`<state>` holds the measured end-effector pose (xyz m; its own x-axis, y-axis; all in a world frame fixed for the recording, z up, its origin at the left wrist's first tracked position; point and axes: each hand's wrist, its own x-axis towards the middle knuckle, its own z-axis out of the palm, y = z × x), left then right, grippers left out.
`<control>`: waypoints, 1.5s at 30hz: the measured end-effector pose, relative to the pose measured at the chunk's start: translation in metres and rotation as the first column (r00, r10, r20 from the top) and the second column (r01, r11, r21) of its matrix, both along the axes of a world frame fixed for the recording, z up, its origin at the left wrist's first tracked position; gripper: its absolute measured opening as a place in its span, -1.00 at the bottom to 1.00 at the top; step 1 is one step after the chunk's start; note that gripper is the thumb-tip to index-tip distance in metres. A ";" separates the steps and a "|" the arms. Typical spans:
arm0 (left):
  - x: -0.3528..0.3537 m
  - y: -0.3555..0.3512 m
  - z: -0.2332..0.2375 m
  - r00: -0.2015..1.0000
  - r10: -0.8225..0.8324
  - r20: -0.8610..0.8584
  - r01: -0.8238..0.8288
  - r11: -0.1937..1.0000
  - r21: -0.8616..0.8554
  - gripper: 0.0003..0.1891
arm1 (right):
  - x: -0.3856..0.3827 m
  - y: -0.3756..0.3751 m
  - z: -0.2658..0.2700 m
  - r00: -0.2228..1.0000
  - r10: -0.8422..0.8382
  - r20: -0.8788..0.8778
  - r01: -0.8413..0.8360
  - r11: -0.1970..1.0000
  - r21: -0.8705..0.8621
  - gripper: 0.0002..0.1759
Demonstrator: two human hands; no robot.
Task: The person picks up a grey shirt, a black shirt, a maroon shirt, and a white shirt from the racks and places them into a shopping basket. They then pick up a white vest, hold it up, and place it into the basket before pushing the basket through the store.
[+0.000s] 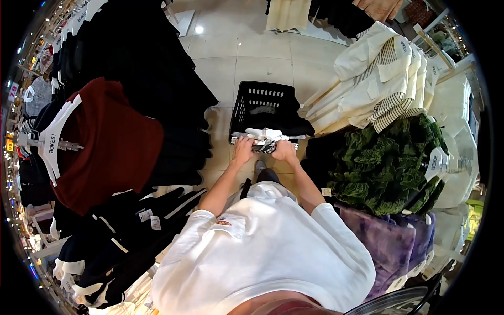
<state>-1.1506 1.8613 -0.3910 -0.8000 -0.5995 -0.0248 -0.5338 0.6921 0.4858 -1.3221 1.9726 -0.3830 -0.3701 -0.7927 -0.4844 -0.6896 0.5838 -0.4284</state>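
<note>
In front of my waist is a black shopping basket (235, 113) with slotted walls. Dark clothes (286, 118) fill its right side and hang over the rim, and white hangers (262, 133) lie across its near end. My left hand (243, 150) is closed at the left of the near rim. At the right of that same rim, my right hand (285, 151) has its fingers curled round. Both hands grip the basket's near end, close beside the hangers; the fingers' undersides are hidden.
To the left, racks carry a dark red top (113, 139), black garments (142, 58) and navy clothes with white stripes (142, 220). On the right hang cream shirts (378, 73), a green ruffled garment (383, 163) and purple clothes (378, 236). Pale floor tiles (215, 68) run between them.
</note>
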 end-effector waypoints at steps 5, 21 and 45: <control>-0.006 -0.008 0.010 0.994 0.107 -0.035 -0.102 0.989 0.107 -0.64 | -0.013 -0.020 0.011 0.999 -0.015 0.046 0.015 1.000 -0.016 -0.68; -0.016 -0.004 0.021 0.976 0.216 -0.011 -0.210 0.961 0.179 -0.59 | -0.028 -0.021 0.013 0.990 0.057 0.131 -0.053 0.998 -0.041 -0.71; 0.120 -0.018 0.164 0.725 0.666 -0.174 -0.582 0.728 0.364 -0.81 | 0.019 -0.083 0.105 0.883 0.273 0.382 -0.034 0.849 -0.528 -0.77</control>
